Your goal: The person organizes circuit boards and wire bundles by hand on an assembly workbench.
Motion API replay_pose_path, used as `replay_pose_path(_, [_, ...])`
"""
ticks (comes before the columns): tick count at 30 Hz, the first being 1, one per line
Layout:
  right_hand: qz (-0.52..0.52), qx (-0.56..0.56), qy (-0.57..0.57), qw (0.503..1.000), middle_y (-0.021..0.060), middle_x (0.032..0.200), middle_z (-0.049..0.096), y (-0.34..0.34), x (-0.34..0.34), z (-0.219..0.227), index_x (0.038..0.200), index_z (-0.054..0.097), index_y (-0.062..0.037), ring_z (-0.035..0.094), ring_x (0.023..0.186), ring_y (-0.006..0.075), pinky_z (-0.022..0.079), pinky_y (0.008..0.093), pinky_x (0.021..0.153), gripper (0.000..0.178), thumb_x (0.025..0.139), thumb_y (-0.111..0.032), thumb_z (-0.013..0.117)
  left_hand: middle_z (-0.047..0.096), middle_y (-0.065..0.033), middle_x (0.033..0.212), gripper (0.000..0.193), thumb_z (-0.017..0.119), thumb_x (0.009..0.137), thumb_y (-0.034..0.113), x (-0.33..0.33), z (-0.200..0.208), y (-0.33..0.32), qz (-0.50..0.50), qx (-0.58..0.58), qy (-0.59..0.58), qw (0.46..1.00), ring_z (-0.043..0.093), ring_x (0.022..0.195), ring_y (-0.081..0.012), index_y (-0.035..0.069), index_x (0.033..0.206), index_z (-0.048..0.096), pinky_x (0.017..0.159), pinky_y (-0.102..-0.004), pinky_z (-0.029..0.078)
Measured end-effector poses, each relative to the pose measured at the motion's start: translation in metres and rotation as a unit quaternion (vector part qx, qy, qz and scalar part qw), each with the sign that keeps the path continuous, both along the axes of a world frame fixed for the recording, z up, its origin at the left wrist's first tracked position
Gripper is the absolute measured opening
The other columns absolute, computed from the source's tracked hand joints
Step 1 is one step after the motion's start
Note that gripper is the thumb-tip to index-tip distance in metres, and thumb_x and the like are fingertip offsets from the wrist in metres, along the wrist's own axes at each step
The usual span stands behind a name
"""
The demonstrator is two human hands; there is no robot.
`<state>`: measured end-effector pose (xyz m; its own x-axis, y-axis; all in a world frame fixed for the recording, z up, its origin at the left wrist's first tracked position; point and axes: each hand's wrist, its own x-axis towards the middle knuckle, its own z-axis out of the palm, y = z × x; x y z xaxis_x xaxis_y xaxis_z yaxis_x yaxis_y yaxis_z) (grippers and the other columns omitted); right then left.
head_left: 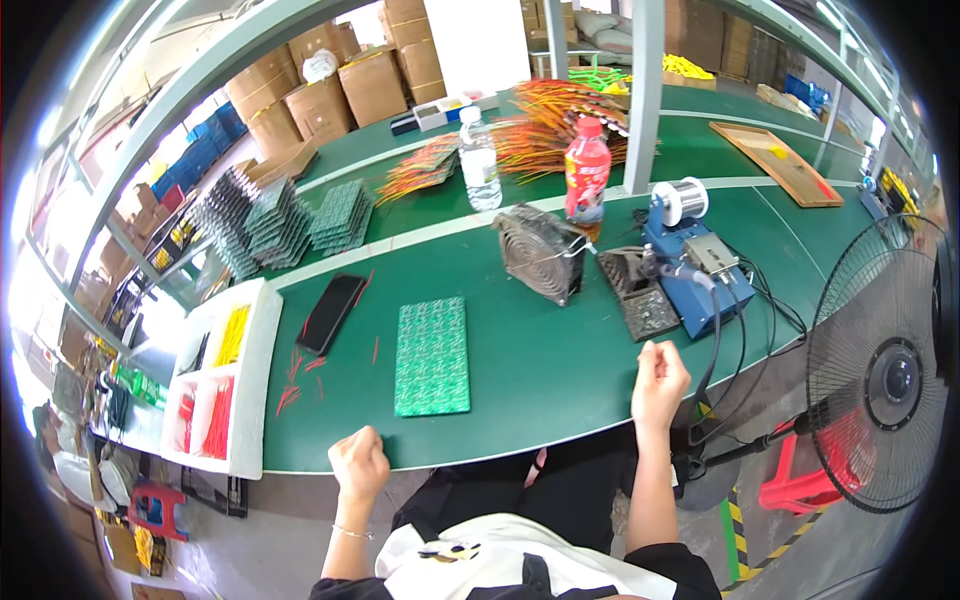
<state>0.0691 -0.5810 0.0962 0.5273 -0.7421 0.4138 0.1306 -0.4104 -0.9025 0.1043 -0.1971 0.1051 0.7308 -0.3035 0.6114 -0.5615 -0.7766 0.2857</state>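
At the front edge of the green bench, my left hand is closed in a loose fist, with nothing showing in it. My right hand is also curled closed and appears to hold nothing. It is just in front of the black soldering iron stand. Between the hands, farther in, a green circuit board panel lies flat, touched by neither. Short red wires are scattered left of it, near a black phone.
A white foam tray of red and yellow wires stands at left. Behind are a small fan, two bottles, stacked boards and wire bundles. A blue soldering station with a solder spool and a large fan stand at right.
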Motion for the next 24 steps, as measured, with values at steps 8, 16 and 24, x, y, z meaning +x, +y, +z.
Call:
replay_pose_path(8, [-0.045, -0.044, 0.001, 0.998, -0.0034, 0.060, 0.045, 0.002, 0.006, 0.002, 0.069, 0.049, -0.0001, 0.038, 0.054, 0.0015, 0.030, 0.0212, 0.048, 0.030, 0.094, -0.015, 0.057, 0.048, -0.0073, 0.054, 0.014, 0.053, 0.063, -0.005, -0.001, 0.005, 0.003, -0.037, 0.009, -0.016, 0.999, 0.050, 0.044, -0.0251, 0.006, 0.061, 0.045, 0.043, -0.0343, 0.041])
replay_pose_path(16, [-0.031, -0.101, 0.083, 0.991, -0.0029, 0.056, 0.041, 0.006, 0.007, 0.008, 0.068, 0.048, 0.0006, 0.036, 0.054, 0.0032, 0.030, 0.0236, 0.048, 0.029, 0.092, -0.013, 0.058, 0.047, -0.0060, 0.056, 0.014, 0.054, 0.064, -0.005, -0.002, 0.004, 0.005, -0.045, -0.014, -0.043, 0.998, 0.052, 0.047, -0.0226, 0.006, 0.063, 0.046, 0.045, -0.0337, 0.041])
replay_pose_path(24, [-0.034, -0.114, 0.076, 0.990, 0.0042, 0.053, 0.044, 0.003, 0.012, 0.001, 0.070, 0.051, 0.0012, 0.039, 0.050, 0.0088, 0.033, 0.0296, 0.048, 0.027, 0.090, -0.016, 0.059, 0.050, -0.0075, 0.057, 0.012, 0.052, 0.067, -0.005, 0.003, 0.002, 0.003, -0.050, -0.018, -0.023, 0.998, 0.050, 0.045, -0.0269, 0.006, 0.064, 0.048, 0.044, -0.0351, 0.040])
